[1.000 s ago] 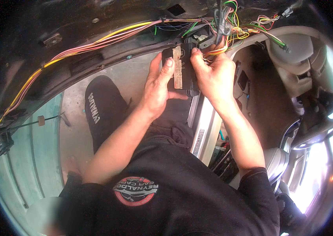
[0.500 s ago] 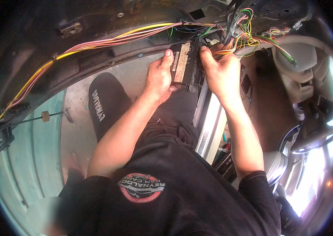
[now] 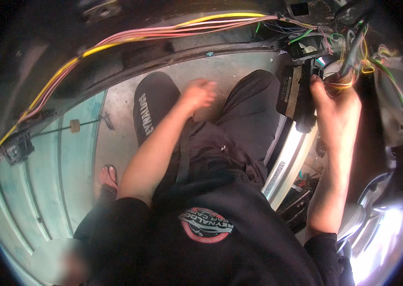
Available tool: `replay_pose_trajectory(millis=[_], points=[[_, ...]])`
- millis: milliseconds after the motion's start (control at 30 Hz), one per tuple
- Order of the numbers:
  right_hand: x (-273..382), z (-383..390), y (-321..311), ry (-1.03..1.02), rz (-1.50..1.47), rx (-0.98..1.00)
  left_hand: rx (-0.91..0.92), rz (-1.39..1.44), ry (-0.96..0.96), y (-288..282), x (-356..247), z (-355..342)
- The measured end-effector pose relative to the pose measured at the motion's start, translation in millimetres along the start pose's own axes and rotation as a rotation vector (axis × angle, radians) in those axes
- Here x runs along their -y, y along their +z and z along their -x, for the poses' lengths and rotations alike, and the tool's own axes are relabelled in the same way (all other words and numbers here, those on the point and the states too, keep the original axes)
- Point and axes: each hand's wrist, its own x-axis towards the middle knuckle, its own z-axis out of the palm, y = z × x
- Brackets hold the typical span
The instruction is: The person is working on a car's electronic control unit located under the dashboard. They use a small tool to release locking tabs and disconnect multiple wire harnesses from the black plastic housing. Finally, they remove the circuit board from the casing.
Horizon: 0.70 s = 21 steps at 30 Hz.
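My right hand grips a black box-shaped electronic module by its right side, with the thumb at its plug end. A pale worn label strip runs along the module's face. Thin coloured wires pass beside my right fingers, most of which are hidden behind the module and the wires. My left hand hovers apart from the module, above the floor between my knees. Motion smears its fingers, and I make out nothing in it.
A yellow and pink wire bundle runs along the dark car panel above. More loose wires hang at the upper right. A metal door sill lies below the module. Another person's foot stands at the left beside ribbed greenish panelling.
My left hand has let go of the module and drawn away from it. My right hand still holds the module. The whole view has shifted, with the wires now farther right.
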Motion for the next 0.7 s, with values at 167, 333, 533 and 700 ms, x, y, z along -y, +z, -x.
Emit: replay_pose_trajectory(millis=[167, 333, 533, 700], points=[[-6.9, 4.1, 6.6, 0.024, -0.207, -0.024, -0.152, -0.577, -0.038, -55.9, 81.9, -106.7], [-31.3, 5.9, 1.8, 0.046, -0.459, -0.018, -0.098, -1.158, 0.057, 13.4, 107.2, -137.5], [-65.7, -9.9, -15.5, -0.043, -0.294, -0.011, 0.214, -1.594, 0.359, 95.9, 185.9, -71.6], [-63.6, -18.2, -1.0, -0.082, -0.268, -0.026, 0.276, -1.62, 0.625, 128.1, 171.5, -84.3]])
